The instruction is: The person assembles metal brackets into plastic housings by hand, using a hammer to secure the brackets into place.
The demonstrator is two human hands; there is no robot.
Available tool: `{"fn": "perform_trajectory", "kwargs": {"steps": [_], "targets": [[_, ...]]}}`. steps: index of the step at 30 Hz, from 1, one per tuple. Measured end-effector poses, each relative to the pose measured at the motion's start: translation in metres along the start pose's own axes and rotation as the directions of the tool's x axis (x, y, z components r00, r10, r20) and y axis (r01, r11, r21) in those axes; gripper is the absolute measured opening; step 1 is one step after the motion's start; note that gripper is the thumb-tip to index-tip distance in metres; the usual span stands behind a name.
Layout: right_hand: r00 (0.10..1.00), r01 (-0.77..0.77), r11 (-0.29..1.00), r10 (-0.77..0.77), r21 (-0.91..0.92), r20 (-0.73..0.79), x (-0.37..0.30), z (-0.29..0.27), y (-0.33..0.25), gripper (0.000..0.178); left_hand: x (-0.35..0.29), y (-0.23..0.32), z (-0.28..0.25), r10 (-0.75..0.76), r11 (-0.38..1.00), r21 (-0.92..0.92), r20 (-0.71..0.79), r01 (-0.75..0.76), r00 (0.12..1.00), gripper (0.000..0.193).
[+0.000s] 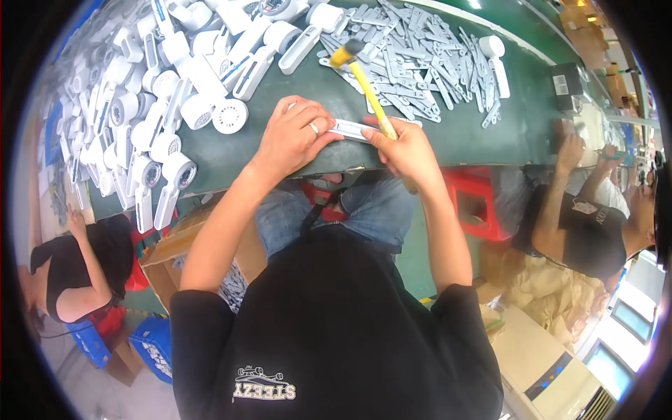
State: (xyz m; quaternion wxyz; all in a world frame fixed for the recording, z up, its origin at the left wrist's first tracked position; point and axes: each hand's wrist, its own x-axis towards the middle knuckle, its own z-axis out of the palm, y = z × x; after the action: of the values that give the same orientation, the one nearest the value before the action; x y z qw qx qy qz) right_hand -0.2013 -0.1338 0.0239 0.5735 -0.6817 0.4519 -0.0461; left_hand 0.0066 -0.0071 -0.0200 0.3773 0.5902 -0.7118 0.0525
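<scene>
Left worker: at the far left a co-worker (84, 276) in black is sitting close to the tabletop (224, 150).
White heap: many white devices (140, 133) with round, grilled heads are lying over one another and are filling the left part of the tabletop; some handles are hanging over the near edge.
Blue crate: a blue crate (154, 327) is standing low, behind the heap's side, with small pale pieces inside.
Carton: an open cardboard box (175, 255) is standing below the edge; the left forearm is hiding part of it.
Left hand: the left hand (297, 136), wearing a ring, is grasping one end of the pale strip with its grip.
Pale strip: the pale strip (353, 131) is lying between both hands, above the near edge.
Hammer: the yellow-handled hammer (371, 91) is pointing up and away, and is covering some grey strips behind it.
Right hand: the right hand (409, 150) is clenching its grip around the hammer handle; its thumb is by the strip's other end.
Grey strips: a loose pile of grey strips (448, 66) is spreading beyond the hands.
Red stool: a red stool (483, 203) is standing below the edge.
Single device: one white device (498, 66) is lying beside the pile.
Right worker: another co-worker (588, 234) is working at the right.
</scene>
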Motion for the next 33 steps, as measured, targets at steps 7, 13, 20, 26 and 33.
{"fn": "perform_trajectory", "kwargs": {"steps": [7,13,20,26,33], "targets": [[0.996,-0.085,0.946,0.085,0.312,0.013,0.002,0.012,0.016,0.029,0.003,0.003,-0.001,-0.014,0.997,0.075,0.020,0.012,1.000,0.025],[0.998,-0.048,0.940,0.059,0.337,-0.023,-0.006,0.012,0.018,0.027,0.016,0.001,0.002,0.181,0.978,0.081,0.105,-0.190,0.978,0.030],[0.976,0.133,0.979,-0.102,0.154,-0.192,-0.106,-0.004,0.029,0.054,0.011,-0.003,0.002,0.185,0.980,0.049,0.114,-0.191,0.976,0.029],[0.965,0.116,0.984,-0.144,-0.135,-0.220,-0.159,0.008,0.035,0.052,0.016,0.000,0.004,0.205,0.977,0.056,0.054,-0.208,0.977,0.020],[0.981,-0.029,0.982,-0.008,-0.187,-0.196,-0.158,0.012,0.027,0.051,0.013,-0.001,0.007,0.188,0.980,0.061,0.046,-0.191,0.981,0.020]]}}
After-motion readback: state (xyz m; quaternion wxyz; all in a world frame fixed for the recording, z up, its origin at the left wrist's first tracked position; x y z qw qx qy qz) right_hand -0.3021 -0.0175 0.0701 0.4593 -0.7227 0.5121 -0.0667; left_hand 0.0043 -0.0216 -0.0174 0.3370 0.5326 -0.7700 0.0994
